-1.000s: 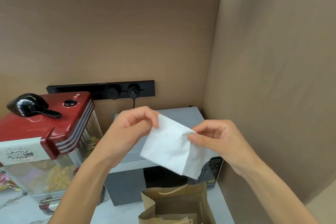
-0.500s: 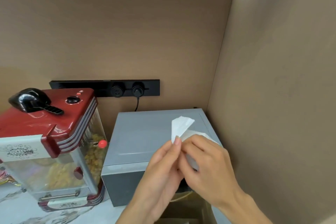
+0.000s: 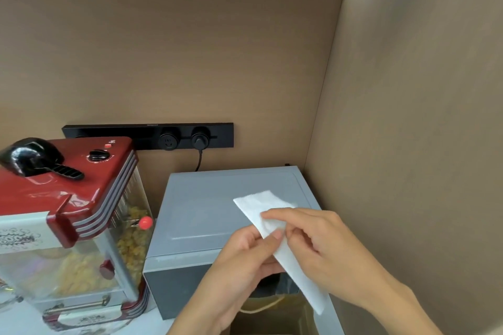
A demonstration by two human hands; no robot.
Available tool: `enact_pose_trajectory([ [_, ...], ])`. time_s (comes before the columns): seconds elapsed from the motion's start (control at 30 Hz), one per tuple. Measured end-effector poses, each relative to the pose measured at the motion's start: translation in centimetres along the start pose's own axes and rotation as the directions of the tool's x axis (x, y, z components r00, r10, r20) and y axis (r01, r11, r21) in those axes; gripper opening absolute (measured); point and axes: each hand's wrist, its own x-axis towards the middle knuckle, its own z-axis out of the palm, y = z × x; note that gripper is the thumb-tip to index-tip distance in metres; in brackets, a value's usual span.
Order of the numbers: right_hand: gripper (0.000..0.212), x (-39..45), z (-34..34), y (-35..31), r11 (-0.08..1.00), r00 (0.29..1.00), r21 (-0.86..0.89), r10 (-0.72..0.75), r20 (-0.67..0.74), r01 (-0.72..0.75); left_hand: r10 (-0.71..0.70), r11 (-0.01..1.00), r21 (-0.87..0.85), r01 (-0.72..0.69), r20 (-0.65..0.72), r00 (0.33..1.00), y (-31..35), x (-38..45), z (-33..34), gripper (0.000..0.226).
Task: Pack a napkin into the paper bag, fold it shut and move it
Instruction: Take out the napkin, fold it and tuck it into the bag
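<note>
Napkin (image 3: 275,228) between hands (above bag (image 3: 272,315))

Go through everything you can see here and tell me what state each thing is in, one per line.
napkin: folded into a strip, pinched by both hands
left hand: gripping napkin
right hand: gripping napkin
paper bag: open, below the hands
microwave: door shut
popcorn machine: popcorn inside
power strip: one plug in

Popcorn machine (image 3: 73,226) left of microwave (image 3: 217,215); paper bag (image 3: 272,315) before microwave, below napkin (image 3: 272,228).
</note>
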Motion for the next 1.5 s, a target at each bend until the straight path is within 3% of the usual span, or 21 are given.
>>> enact_pose_trajectory([
  [0.07,0.04,0.0,0.0,0.0,0.999,0.999,0.047,0.019,-0.026,-0.018,-0.023,0.999,0.03,0.024,-0.043,0.999,-0.1,0.2,-0.2,0.027],
  [0.13,0.034,0.2,0.1,0.7,0.994,0.982,0.102,0.06,-0.177,-0.042,-0.048,0.997,0.052,0.052,-0.074,0.996,-0.1,0.3,-0.6,0.029],
  [0.2,0.03,0.5,0.3,1.5,0.962,0.934,0.244,0.195,-0.298,-0.123,-0.061,0.995,0.068,0.066,-0.08,0.995,0.3,0.3,-1.1,0.028],
  [0.23,0.027,0.7,0.4,1.8,0.916,0.911,0.36,0.291,-0.292,-0.178,-0.065,0.995,0.077,0.071,-0.075,0.995,0.6,0.3,-1.4,0.027],
  [0.27,0.026,0.8,0.5,2.1,0.848,0.896,0.463,0.39,-0.214,-0.259,-0.07,0.993,0.088,0.076,-0.069,0.995,0.8,0.3,-1.7,0.026],
  [0.33,0.049,0.8,0.9,2.5,0.66,0.856,0.595,0.508,0.095,-0.458,-0.064,0.991,0.115,0.07,-0.048,0.997,1.4,0.2,-2.2,0.023],
  [0.4,0.068,0.5,1.4,2.7,0.406,0.792,0.7,0.469,0.391,-0.587,-0.048,0.986,0.159,0.053,-0.035,0.998,2.0,0.2,-2.6,0.022],
  [0.47,0.067,0.5,1.9,2.6,0.244,0.782,0.758,0.363,0.507,-0.604,-0.035,0.978,0.205,0.041,-0.03,0.999,2.4,0.1,-3.0,0.022],
  [0.53,0.064,0.6,2.3,2.4,0.165,0.795,0.799,0.336,0.506,-0.578,-0.029,0.969,0.245,0.034,-0.026,0.999,2.7,0.0,-3.4,0.024],
  [0.6,0.061,0.8,2.6,2.6,0.218,0.829,0.821,0.342,0.443,-0.528,-0.017,0.956,0.291,0.018,-0.005,1.0,3.0,-0.1,-3.5,0.027],
  [0.73,0.036,1.1,2.2,2.1,0.38,0.907,0.845,0.337,0.25,-0.375,0.035,0.926,0.375,-0.031,-0.003,0.999,3.4,-0.1,-3.4,0.029],
  [0.87,0.032,1.2,1.6,1.5,0.493,0.933,0.817,0.333,0.14,-0.299,0.118,0.877,0.475,-0.069,-0.073,0.99,3.1,0.0,-3.5,0.026],
  [0.97,0.023,1.3,1.2,1.3,0.564,0.945,0.788,0.32,0.066,-0.246,0.134,0.891,0.447,-0.083,-0.085,0.987,3.2,-0.2,-3.6,0.023],
  [1.23,0.027,1.2,-0.3,1.8,0.666,0.982,0.727,0.177,0.061,-0.165,0.148,0.868,0.493,-0.066,-0.129,0.981,3.4,-0.4,-3.6,0.021],
  [1.5,0.024,0.8,-1.6,2.3,0.745,0.988,0.657,0.153,0.0,-0.116,0.194,0.861,0.497,-0.108,-0.124,0.973,4.1,-0.9,-4.0,0.027],
])
